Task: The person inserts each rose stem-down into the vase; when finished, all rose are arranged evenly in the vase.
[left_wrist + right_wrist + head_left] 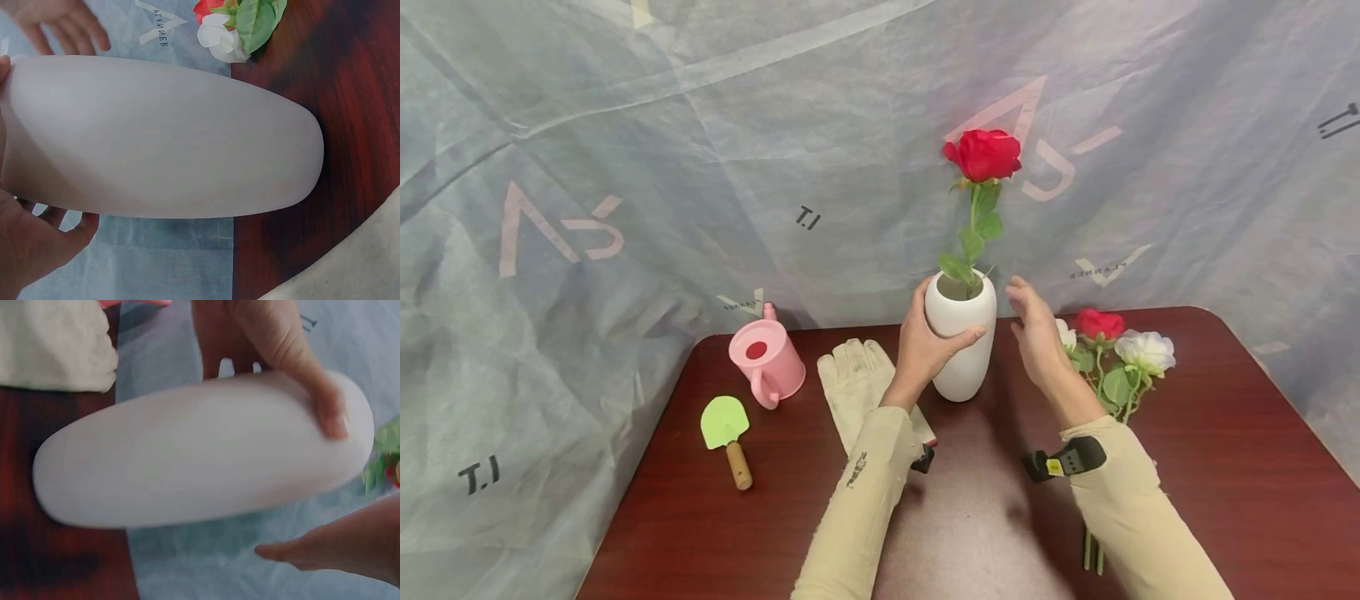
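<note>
Fingers of your left hand [925, 354] clasp the vase [968, 367] at its nine o'clock; it stands at your twelve, rose [985, 157] inside. Your right hand [1037, 333] hovers off its three, fingers apart.

Left hand [922, 350] has a good grip on this white vase [964, 367], thumb across the front, and there's a red rose [985, 156] poking up out of it. Right hand [1037, 329] is just beside the vase, fingers pretty loose. Left side of the bench [790, 517] has a pink watering can [781, 367], a green trowel [725, 422] and a pale glove [853, 383] partly behind the left sleeve [853, 508]. More flowers [1116, 387], red and white, lie over on the right.
</note>
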Motion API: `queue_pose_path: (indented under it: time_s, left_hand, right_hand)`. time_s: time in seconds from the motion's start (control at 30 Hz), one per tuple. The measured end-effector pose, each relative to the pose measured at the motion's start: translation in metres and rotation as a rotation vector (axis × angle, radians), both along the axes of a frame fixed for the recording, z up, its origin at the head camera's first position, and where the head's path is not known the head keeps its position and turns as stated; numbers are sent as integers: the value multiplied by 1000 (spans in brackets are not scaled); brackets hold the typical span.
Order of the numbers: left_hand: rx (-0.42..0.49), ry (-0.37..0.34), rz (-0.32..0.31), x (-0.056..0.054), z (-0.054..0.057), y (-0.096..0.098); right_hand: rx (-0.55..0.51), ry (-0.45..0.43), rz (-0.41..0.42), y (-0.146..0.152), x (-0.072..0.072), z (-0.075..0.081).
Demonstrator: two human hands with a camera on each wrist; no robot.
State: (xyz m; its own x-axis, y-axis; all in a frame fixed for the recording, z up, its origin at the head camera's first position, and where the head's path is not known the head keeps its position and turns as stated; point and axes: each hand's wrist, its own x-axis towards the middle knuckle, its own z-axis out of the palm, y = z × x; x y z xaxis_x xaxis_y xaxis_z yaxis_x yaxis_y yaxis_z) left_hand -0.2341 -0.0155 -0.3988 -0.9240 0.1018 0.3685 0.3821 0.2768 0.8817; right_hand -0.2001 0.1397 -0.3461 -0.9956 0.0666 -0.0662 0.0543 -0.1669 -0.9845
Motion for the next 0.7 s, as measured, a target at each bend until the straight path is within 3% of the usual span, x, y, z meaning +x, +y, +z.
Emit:
queue_pose_path:
  time_s: [0.2,0.37,0.7]
  left_hand:
    - [-5,-5,6,0,0,1]
    - [-9,-4,16,0,1,2]
    - [-11,1,21,1,2,2]
  right_hand:
    - [-64,13,-6,25,14,-23]
    - [-175,13,3,53,31,-43]
    - [-326,165,77,127,76,-84]
